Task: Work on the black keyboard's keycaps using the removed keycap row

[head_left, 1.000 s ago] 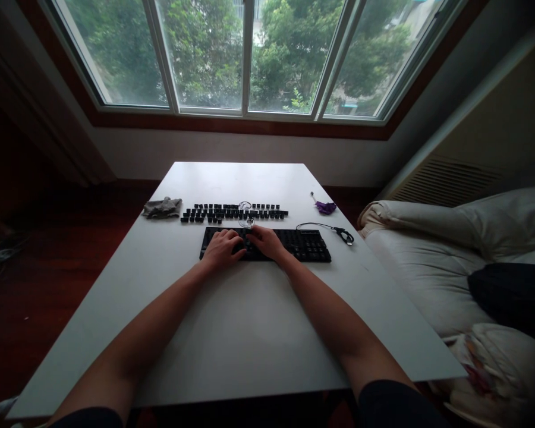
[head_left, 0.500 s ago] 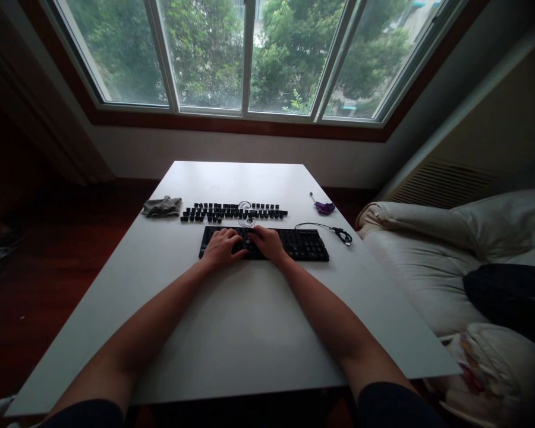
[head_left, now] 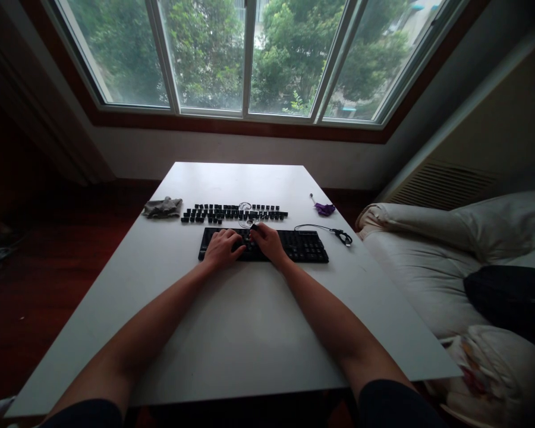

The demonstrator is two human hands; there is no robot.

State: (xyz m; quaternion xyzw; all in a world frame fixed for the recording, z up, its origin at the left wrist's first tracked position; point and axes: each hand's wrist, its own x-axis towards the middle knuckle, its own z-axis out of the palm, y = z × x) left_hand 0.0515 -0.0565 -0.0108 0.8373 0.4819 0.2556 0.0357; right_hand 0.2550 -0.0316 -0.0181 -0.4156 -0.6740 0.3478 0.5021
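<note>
Bare from the left hand [head_left: 222, 248] and the right hand [head_left: 268, 242] back past the elbows, the person wears plain dark short sleeves, the left sleeve [head_left: 85, 414] and the right sleeve [head_left: 391, 405] showing only at the near edge.

One keyboard [head_left: 303, 245], one grey cloth [head_left: 163, 207], one purple object [head_left: 324, 208], one cable [head_left: 334, 230], many loose keycaps [head_left: 214, 213].

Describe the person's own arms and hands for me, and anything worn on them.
Both forearms are bare from the wrists back nearly to the bottom edge. The left hand and right hand wear no gloves. No watch or bracelet shows; the fingers are too small to rule out a ring. Dark fabric, probably short sleeves, covers each arm at the bottom edge: left sleeve, right sleeve.
</note>
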